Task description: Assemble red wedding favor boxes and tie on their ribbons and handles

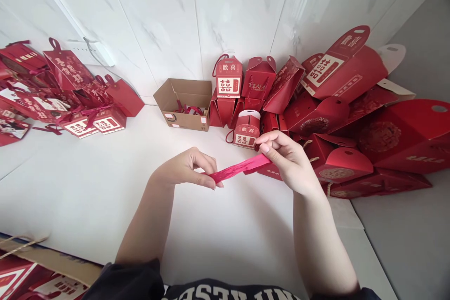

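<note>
A flat red strip of folded card [241, 168] is stretched edge-on between both hands above the white floor tile [105, 187]. My left hand [188, 168] pinches its left end with fingers closed. Its right end is pinched between the thumb and fingers of my right hand [284, 157]. Just beyond the strip stands a small red gift box with a white label [246, 130].
A pile of red gift boxes and bags [351, 117] fills the right side against the wall. An open cardboard box [184, 103] holding red ribbons sits at the back centre. More red boxes [52, 93] lie at the left. Flat cardboard and red sheets [31, 274] are at bottom left.
</note>
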`<state>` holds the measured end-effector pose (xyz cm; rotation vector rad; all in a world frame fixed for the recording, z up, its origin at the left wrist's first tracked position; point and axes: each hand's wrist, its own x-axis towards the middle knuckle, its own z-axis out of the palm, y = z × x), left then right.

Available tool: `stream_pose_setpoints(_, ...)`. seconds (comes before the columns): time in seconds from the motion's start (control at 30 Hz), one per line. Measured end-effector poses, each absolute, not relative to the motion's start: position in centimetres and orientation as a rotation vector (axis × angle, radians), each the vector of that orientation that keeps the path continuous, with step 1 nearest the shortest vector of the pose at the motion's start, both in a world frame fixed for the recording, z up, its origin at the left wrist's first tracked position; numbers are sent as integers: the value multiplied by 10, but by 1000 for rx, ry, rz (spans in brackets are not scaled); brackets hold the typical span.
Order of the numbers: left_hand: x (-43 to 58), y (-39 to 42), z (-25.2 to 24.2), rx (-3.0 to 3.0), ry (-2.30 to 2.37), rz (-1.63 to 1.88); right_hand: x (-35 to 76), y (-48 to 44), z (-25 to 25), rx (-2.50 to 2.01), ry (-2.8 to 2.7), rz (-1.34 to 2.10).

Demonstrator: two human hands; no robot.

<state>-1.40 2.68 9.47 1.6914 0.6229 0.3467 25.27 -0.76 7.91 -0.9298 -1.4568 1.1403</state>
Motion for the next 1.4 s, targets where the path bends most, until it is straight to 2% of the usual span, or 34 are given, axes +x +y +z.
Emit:
stream_pose_setpoints(0.17, -7, 21, 96, 1526, 580, 247, 249, -11, 79, -957, -1507, 1049)
stream_pose_setpoints(0.4, 7, 18, 92, 1369, 736, 499, 238, -11, 76, -911, -2090, 545)
stream_pose_setpoints(0.57, 22, 15, 87, 1320, 818, 466, 213, -10, 64, -984, -2127, 325)
stream_pose_setpoints(0.73, 25, 17, 86, 1283, 838, 511, 198, -9, 51, -969, -1981, 334)
stream_pose_setpoints(0.9, 19, 18, 86, 1275, 832, 590, 201, -7, 49, -1016, -1946, 552)
stream_pose_setpoints(1.17, 18, 22, 85, 1112, 962, 1378, 214, -4, 58, -985, -2145, 826)
stream_pose_setpoints(1.27, 4, 27, 91, 1042, 981, 1487, 224, 11, 54, -976, -2311, 700)
stream_pose_setpoints(1.4, -10, 28, 100, 1034, 1022, 1419, 230, 45, 44, -1228, -1974, 315)
